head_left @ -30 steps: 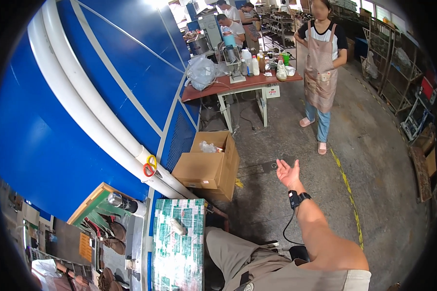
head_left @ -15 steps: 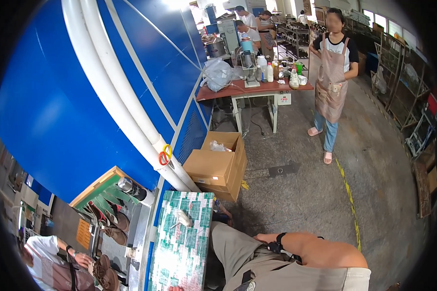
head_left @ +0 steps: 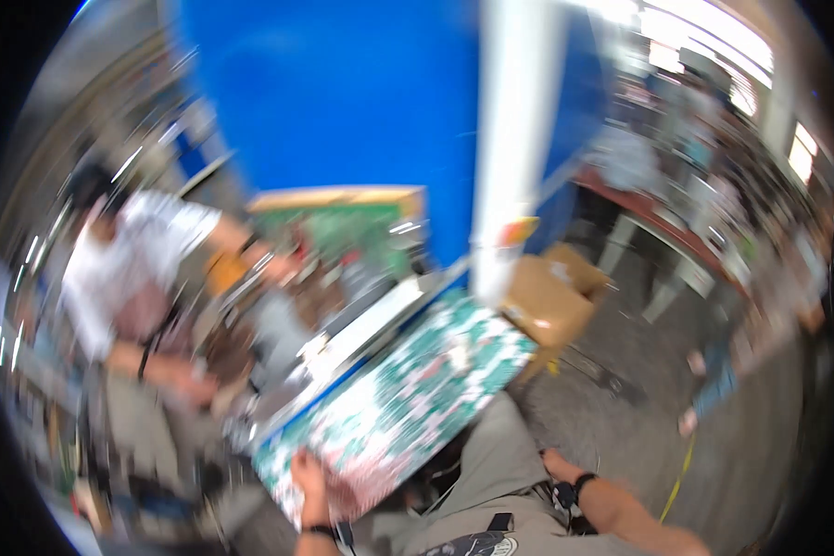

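My left hand (head_left: 309,473) is over the near end of a table (head_left: 408,394) with a green and white patterned top. Motion blur smears its fingers, and no held thing can be made out. My right hand (head_left: 558,466) is by my right leg, beside the knee, its fingers blurred and partly hidden. Toward the far end of the tabletop lies a small whitish lump (head_left: 459,355), away from both hands.
A blue machine (head_left: 343,102) with a white pipe (head_left: 519,139) stands ahead. Left, a co-worker in a white shirt (head_left: 144,246) reaches toward brown shoes (head_left: 320,296) by the machine's opening. A cardboard box (head_left: 551,296) and red-topped table (head_left: 658,208) are right; another person (head_left: 760,324) stands farther right.
My view has swung left, so the patterned table and machine opening sit more central. My left hand, barely visible at the lower edge before, now shows fully. My right hand stays by my leg.
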Action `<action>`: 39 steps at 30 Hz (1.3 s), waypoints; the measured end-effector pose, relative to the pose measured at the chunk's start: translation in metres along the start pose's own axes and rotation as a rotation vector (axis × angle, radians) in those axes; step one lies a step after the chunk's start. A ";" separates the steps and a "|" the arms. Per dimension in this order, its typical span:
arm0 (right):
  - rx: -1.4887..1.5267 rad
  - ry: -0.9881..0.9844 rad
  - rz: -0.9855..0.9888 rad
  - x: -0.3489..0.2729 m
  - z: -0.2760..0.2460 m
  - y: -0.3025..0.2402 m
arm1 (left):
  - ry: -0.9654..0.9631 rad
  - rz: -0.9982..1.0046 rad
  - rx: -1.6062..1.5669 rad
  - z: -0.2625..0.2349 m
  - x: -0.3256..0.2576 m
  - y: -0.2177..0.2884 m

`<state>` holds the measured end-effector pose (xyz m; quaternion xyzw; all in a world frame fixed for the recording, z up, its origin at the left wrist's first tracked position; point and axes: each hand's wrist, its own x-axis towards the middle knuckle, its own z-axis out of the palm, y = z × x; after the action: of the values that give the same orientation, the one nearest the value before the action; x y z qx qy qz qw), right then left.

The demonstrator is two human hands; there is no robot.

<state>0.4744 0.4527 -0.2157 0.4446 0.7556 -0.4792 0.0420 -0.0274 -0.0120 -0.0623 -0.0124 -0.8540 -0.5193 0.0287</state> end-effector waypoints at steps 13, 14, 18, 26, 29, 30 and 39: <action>-0.134 -0.071 -0.928 -0.029 0.024 -0.489 | 0.180 0.196 0.595 -0.029 -0.017 0.041; -0.143 -0.012 -1.059 -0.010 0.043 -0.529 | 0.175 0.183 0.599 -0.030 -0.019 0.042; 0.017 0.177 -1.152 0.123 0.093 -0.670 | 0.155 0.142 0.606 -0.031 -0.022 0.047; -0.292 0.603 -0.828 0.308 0.139 -0.806 | 0.061 0.052 0.582 -0.029 -0.004 0.064; -0.377 0.426 -0.500 0.344 0.157 -0.803 | 0.035 -0.010 0.604 -0.031 -0.002 0.065; -0.392 0.423 -0.442 0.343 0.172 -0.798 | 0.040 -0.022 0.608 -0.034 -0.003 0.064; 0.182 -0.276 -0.312 0.338 0.078 -0.788 | 0.091 0.027 0.606 -0.028 -0.009 0.058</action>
<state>-0.3184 0.4922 0.1184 0.2545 0.7560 -0.6023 0.0302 -0.0139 -0.0103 0.0012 0.0085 -0.9676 -0.2406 0.0764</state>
